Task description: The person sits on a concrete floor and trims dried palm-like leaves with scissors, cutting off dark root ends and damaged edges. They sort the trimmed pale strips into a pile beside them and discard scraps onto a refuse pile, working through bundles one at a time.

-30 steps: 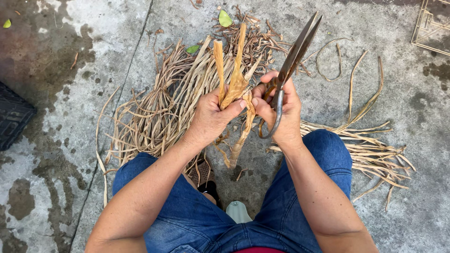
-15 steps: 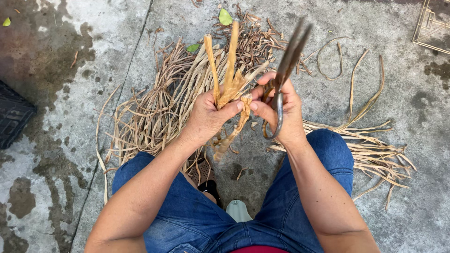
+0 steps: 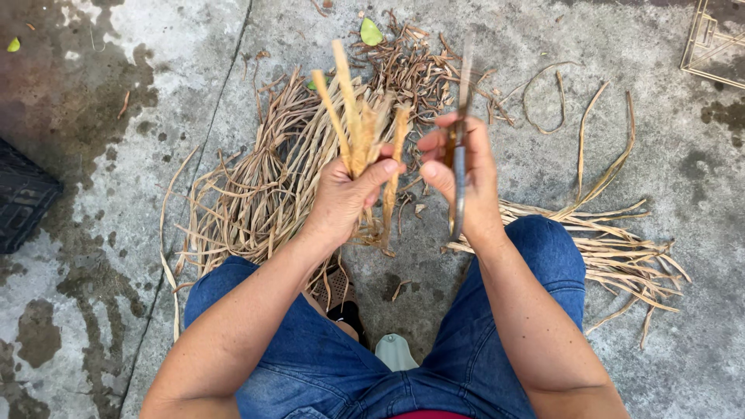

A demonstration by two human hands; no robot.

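My left hand (image 3: pixel 345 198) grips a small bunch of dried tan plant stalks (image 3: pixel 353 116), held upright in front of me with their tips fanned out. My right hand (image 3: pixel 466 178) is closed around the handles of a pair of metal scissors (image 3: pixel 459 147), whose blades point away from me and look blurred. The two hands are a little apart, the scissors just right of the stalks. I sit with both knees in blue jeans (image 3: pixel 543 256) spread over a concrete floor.
A big heap of dried stalks (image 3: pixel 264 186) lies on the concrete (image 3: pixel 116 233) ahead left. A smaller bundle (image 3: pixel 621 248) lies by my right knee. A dark crate (image 3: pixel 23 206) sits at the left edge, a wire frame (image 3: pixel 710 43) at top right.
My hands have drawn apart. The scissors swung from leaning right over the stalks to nearly upright, clear of the bunch. The stalks in my left hand shifted slightly left.
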